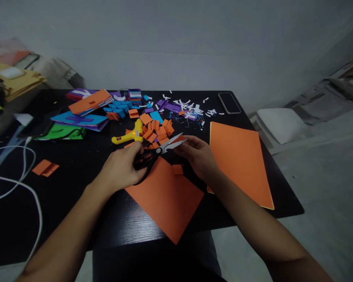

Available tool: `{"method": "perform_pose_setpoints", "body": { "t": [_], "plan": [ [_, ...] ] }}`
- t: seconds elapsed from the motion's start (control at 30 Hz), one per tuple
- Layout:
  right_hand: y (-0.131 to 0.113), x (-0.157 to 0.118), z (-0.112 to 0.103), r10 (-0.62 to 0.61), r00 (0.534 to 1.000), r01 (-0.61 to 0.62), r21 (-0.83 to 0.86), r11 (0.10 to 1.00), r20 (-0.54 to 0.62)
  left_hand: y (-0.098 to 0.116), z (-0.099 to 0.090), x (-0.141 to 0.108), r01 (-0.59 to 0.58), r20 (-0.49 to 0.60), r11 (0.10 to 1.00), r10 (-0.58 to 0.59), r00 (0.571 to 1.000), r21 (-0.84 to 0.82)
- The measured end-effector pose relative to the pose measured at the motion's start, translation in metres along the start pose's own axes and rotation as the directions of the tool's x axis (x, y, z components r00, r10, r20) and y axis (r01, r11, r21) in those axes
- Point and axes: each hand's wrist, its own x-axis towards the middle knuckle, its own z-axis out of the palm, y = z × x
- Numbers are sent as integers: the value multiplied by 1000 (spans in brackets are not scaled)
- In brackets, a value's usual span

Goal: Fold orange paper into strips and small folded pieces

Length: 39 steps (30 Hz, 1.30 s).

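Note:
Black-handled scissors (164, 147) are held in my left hand (122, 166), with fingers through the handles and the blades slightly apart, pointing right. Between the blade tips and my right hand (198, 154) is a small orange paper piece (179, 139), pinched by the right fingers. An orange sheet (170, 199) lies at an angle on the table below both hands, with a small folded orange piece (178, 169) on its upper right part. Just beyond the scissors, folded orange pieces (153, 129) form a heap beside a yellow glue gun (129, 136).
A stack of large orange sheets (238, 160) lies right of my right hand. A phone (229, 103) rests at the back right. White and purple scraps (188, 109), folded coloured papers (79, 117) and a white cable (32, 188) are also on the black table (111, 223).

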Motion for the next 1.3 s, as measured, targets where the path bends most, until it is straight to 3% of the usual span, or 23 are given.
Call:
{"method": "perform_pose_setpoints", "body": {
  "t": [1.3],
  "plan": [
    [0, 0, -1, -6, 1000, 6, -25, 1000, -9, 2, -2, 0, 6, -3, 998, -6, 1000, 55]
  ]
}}
